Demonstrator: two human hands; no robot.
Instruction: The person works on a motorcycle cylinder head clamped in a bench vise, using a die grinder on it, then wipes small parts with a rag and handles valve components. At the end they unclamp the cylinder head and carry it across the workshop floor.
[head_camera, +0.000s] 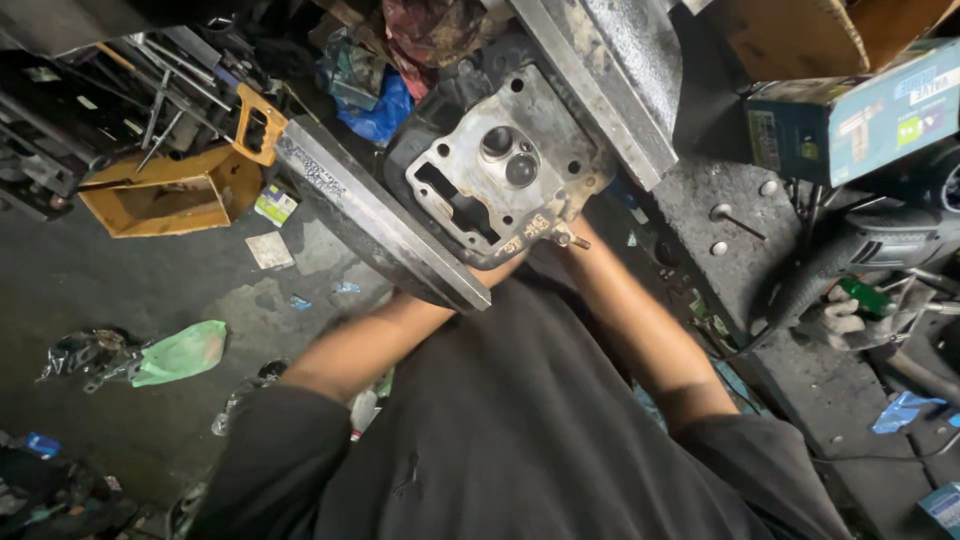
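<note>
A: What sits in the middle?

B: A grey metal cylinder head (500, 170), its flat face with two round valve seats turned up toward the camera. It lies between two long steel bars, the left bar (375, 222) and the right bar (610, 80), which press against its sides like vise cheeks

A: And the hands?

B: Both forearms reach up from the black shirt (520, 440) to the lower edge of the cylinder head. The left hand (478, 282) is mostly hidden under the left bar and the head, so I cannot tell whether its fingers are clenched or released. The right hand (560, 250) is tucked behind the head's lower corner too; its fingers cannot be made out either

A: What lies around?

B: A yellow wooden box (165, 195) with a saw handle (258, 125) at the upper left, a green plastic bag (180, 352) on the dark floor, a blue carton (860, 110) at the upper right, and a power tool (880, 245) just below the carton
</note>
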